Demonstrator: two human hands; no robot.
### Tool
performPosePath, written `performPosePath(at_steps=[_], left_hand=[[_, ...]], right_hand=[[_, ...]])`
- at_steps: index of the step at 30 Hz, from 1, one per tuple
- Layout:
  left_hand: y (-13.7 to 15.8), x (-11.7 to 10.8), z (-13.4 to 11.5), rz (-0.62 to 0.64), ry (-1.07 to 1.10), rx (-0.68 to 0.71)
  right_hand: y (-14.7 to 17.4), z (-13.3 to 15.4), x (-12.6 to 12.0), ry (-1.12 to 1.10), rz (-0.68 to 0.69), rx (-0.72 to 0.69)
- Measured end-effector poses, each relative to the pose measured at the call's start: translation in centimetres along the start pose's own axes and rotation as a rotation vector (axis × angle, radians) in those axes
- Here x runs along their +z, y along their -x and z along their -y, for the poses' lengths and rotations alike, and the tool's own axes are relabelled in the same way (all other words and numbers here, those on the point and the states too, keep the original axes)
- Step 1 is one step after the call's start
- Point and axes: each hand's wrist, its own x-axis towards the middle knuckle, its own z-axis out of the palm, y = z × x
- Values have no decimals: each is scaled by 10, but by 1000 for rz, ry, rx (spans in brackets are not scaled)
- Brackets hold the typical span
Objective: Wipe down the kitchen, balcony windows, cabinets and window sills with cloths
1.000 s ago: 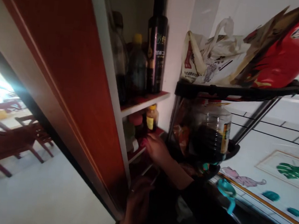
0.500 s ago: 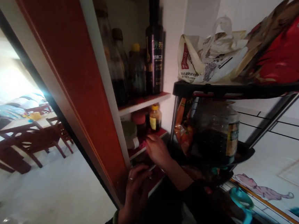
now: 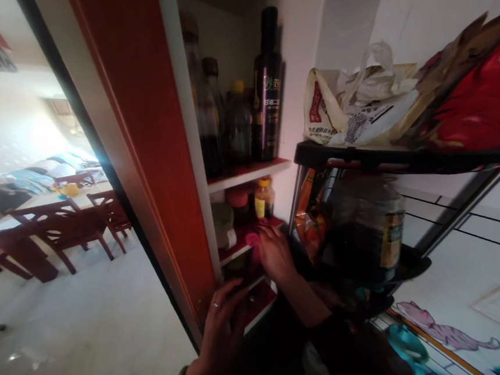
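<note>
My right hand (image 3: 276,257) reaches into the cabinet and presses a pink cloth (image 3: 253,240) against the red middle shelf (image 3: 240,244). Its fingers are over the cloth, which is partly hidden beneath them. Just behind the hand stands a small bottle with a yellow cap (image 3: 263,197). A red-lidded jar (image 3: 237,201) and a greenish container (image 3: 222,223) are on the same shelf, to the left. Lower down, my left hand (image 3: 221,328), with a ring on one finger, hovers by the bottom shelf (image 3: 262,299). Its fingers are apart and slightly bent, with nothing in them.
Tall bottles, including a dark one (image 3: 267,95), fill the upper shelf (image 3: 251,173). The reddish cabinet door frame (image 3: 149,143) rises at left. A black rack (image 3: 357,158) on the right carries bags, a large jar (image 3: 367,227) and packets. A turquoise jug (image 3: 409,347) stands lower right.
My right hand has shifted with the pink cloth a little right along the shelf, toward its front edge. My left hand has dropped slightly. The view has turned left.
</note>
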Motion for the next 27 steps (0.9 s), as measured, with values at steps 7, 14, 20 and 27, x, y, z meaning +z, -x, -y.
performPosePath(at_steps=[7, 14, 20, 27], left_hand=[[22, -14, 2, 73, -8, -78], [19, -22, -5, 46, 32, -52], [18, -14, -6, 66, 62, -53], [20, -22, -7, 76, 62, -83]], right_hand=[[-28, -15, 8, 88, -18, 125], [-3, 16, 7, 1, 26, 58], [27, 33, 15, -167, -5, -80], [0, -9, 8, -119, -108, 158]])
